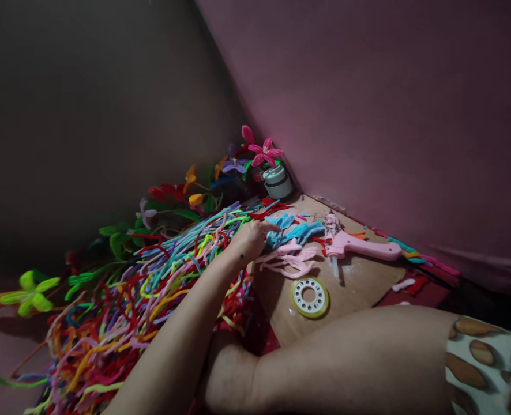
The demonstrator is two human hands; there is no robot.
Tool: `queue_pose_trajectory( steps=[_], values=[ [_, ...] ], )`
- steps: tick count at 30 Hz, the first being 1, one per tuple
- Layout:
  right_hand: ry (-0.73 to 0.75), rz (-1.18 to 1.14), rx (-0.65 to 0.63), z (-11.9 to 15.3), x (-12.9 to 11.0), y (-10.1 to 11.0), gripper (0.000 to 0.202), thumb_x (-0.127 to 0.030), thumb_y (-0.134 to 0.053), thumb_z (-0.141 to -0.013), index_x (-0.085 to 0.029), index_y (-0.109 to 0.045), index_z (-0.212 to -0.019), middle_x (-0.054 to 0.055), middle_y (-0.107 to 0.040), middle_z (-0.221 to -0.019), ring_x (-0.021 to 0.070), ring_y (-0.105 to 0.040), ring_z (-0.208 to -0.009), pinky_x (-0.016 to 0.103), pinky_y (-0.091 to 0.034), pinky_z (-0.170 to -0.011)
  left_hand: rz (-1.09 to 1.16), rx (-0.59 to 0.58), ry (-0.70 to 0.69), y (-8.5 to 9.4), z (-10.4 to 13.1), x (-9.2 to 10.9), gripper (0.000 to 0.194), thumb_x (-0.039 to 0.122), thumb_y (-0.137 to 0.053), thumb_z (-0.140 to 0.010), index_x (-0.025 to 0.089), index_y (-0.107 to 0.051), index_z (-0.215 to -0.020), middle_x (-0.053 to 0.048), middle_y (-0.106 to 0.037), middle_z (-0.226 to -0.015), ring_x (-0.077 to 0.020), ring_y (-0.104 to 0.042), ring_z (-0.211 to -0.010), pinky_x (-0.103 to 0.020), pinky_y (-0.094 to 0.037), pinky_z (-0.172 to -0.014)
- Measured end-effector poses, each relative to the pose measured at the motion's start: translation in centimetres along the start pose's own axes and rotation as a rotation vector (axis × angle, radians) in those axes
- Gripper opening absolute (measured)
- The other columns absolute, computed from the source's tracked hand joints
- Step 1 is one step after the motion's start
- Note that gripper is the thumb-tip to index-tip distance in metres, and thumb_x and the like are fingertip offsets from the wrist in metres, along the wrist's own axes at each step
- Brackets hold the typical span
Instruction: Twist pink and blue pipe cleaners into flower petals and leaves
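Observation:
My left hand (250, 241) reaches in from the lower left, its back toward me. One finger stretches out over the near edge of the blue fuzzy pipe-cleaner petals (301, 232); whether it touches them I cannot tell. The other fingers are partly hidden, and no held object shows. Just below the hand lie pale pink pipe-cleaner petals (292, 259). A large heap of loose, many-coloured pipe cleaners (169, 276) spreads under and left of my forearm. My right hand is out of view.
A pink glue gun (363, 246) and a tape roll (310, 297) rest on a brown board (350, 297). Behind stand pipe-cleaner flowers (266, 152) and a white-lidded container (278, 183) by the wall corner. My bent leg (346, 351) crosses the front.

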State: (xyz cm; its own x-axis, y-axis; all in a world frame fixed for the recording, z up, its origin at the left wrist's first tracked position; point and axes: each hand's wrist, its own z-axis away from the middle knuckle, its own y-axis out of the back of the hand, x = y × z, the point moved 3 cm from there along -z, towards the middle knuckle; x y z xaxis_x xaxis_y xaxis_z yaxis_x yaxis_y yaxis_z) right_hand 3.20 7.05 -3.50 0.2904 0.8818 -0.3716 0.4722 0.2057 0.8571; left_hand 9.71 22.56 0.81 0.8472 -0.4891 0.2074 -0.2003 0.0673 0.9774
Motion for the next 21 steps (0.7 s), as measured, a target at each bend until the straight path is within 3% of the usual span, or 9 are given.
queue_pose_trajectory(
  steps=[3, 5, 9, 15, 21],
  values=[
    [0.003, 0.104, -0.154, -0.1, 0.3, -0.4, 0.022, -0.02, -0.054, -0.073, -0.017, -0.067, -0.091, 0.01, -0.07, -0.086, 0.0273, -0.062, -0.069, 0.035, -0.047, -0.043, -0.105, -0.026, -0.068, -1.0, -0.4, -0.4, 0.045, 0.002, -0.04, -0.067, 0.023, -0.07, -0.093, -0.006, -0.058, -0.08, -0.0162, -0.054, -0.068, -0.024, -0.038, -0.06],
    [0.006, 0.117, -0.171, -0.1, 0.2, -0.2, 0.021, -0.02, -0.054, -0.072, -0.018, -0.068, -0.088, 0.008, -0.07, -0.087, 0.0254, -0.062, -0.066, 0.032, -0.045, -0.041, -0.131, -0.016, -0.076, -0.8, -0.2, -0.6, 0.048, 0.002, -0.039, -0.068, 0.024, -0.068, -0.099, -0.006, -0.057, -0.082, -0.0171, -0.055, -0.07, -0.025, -0.039, -0.061],
    [0.055, 0.044, -0.111, 0.6, -0.6, 0.8, 0.023, -0.013, -0.051, -0.072, -0.009, -0.068, -0.087, 0.011, -0.07, -0.081, 0.0218, -0.061, -0.063, 0.028, -0.042, -0.042, -0.146, 0.107, -0.065, 1.8, 1.7, -0.3, 0.04, 0.009, -0.038, -0.076, 0.023, -0.067, -0.1, -0.006, -0.059, -0.087, -0.0168, -0.057, -0.078, -0.026, -0.041, -0.07],
    [-0.093, -0.351, 0.012, 2.7, -0.5, 2.0, 0.024, -0.024, -0.043, -0.077, -0.014, -0.064, -0.084, 0.005, -0.068, -0.073, 0.0123, -0.058, -0.055, 0.018, -0.036, -0.041, -0.025, 0.283, 0.023, 6.1, 8.4, 0.0, 0.025, 0.033, -0.049, -0.079, 0.022, -0.069, -0.088, -0.005, -0.065, -0.089, -0.0168, -0.059, -0.079, -0.025, -0.043, -0.072],
    [-0.016, -0.316, 0.153, 4.3, -1.5, 2.1, 0.024, -0.027, -0.042, -0.079, -0.016, -0.059, -0.067, 0.005, -0.066, -0.067, 0.0154, -0.061, -0.063, 0.022, -0.039, -0.052, 0.401, 0.341, 0.442, 5.9, 16.9, -3.0, 0.031, 0.043, -0.062, -0.067, 0.02, -0.069, -0.087, -0.008, -0.067, -0.088, -0.0202, -0.061, -0.079, -0.025, -0.047, -0.064]
  ],
)
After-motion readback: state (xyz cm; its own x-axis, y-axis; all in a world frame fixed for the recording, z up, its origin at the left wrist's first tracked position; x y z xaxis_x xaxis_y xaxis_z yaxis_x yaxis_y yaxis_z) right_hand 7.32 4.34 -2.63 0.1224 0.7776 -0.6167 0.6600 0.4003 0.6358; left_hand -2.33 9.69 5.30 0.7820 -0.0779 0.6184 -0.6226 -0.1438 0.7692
